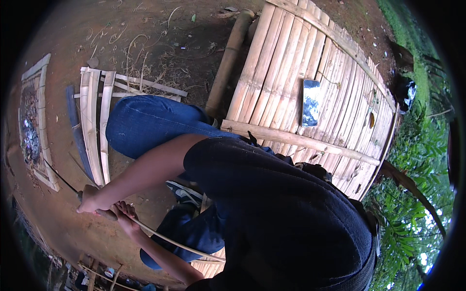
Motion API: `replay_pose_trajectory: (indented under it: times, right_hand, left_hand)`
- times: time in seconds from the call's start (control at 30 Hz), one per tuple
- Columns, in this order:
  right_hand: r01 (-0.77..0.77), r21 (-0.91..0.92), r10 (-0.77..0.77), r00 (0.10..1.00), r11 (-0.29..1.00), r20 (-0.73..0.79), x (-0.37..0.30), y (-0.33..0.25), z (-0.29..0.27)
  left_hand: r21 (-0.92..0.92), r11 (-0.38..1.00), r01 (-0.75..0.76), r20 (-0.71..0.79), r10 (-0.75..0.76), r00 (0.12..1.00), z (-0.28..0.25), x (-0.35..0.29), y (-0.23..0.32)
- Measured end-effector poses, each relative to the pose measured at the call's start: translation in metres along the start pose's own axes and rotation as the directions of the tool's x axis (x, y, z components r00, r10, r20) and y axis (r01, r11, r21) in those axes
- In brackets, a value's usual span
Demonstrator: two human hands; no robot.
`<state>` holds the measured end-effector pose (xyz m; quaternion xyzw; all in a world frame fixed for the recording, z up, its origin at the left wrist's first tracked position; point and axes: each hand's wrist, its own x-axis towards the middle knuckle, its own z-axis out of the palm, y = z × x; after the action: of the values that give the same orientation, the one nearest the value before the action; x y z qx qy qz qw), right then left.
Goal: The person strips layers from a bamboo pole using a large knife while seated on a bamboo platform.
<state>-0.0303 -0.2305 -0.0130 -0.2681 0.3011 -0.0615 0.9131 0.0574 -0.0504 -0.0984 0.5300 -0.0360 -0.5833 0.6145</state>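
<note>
My right hand (90, 199) is closed round the handle of a knife. Its thin dark blade (63, 180) points away toward the upper left, and the butt of the wooden handle (108, 214) sticks out behind the fist. Close by, my left hand (125, 217) has its fingers curled on a long, thin bamboo strip (177, 245). One length of the strip runs back under my left forearm, past my knee, toward my side. The exact spot where blade and strip meet is hidden by my right hand.
Split bamboo slats (92, 126) lie beyond my right knee. A slatted bamboo bench (272, 72) carries a phone (310, 103). Shavings (145, 43) litter the dirt ground. At the far left lies a bamboo frame (43, 116); green plants (407, 213) grow at the right.
</note>
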Motion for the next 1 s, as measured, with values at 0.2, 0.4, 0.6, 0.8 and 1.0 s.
replay_pose_trajectory:
  times: [0.2, 0.4, 0.6, 0.8, 1.0]
  right_hand:
    - [0.296, -0.494, -0.261, 0.955, 0.818, 0.141, 0.01, 0.015, -0.019]
    - [0.476, -0.772, -0.506, 0.83, 0.422, 0.235, 0.019, 0.045, -0.042]
    - [0.505, -0.819, -0.575, 0.769, 0.275, 0.281, -0.033, 0.083, -0.057]
    - [0.524, -0.838, -0.536, 0.757, 0.155, 0.374, -0.1, 0.107, -0.072]
    - [0.543, -0.825, -0.502, 0.675, -0.159, 0.541, -0.143, 0.113, -0.087]
  left_hand:
    - [0.046, 0.998, -0.031, -0.136, 0.037, 0.99, 0.004, -0.035, -0.007]
    - [0.113, 0.992, -0.048, -0.135, 0.063, 0.989, 0.013, -0.069, -0.026]
    - [0.194, 0.979, -0.071, -0.087, 0.089, 0.992, 0.029, -0.097, -0.048]
    - [0.292, 0.953, -0.084, -0.16, 0.135, 0.978, 0.056, -0.129, -0.076]
    - [0.316, 0.94, -0.13, -0.17, 0.191, 0.967, 0.059, -0.146, -0.109]
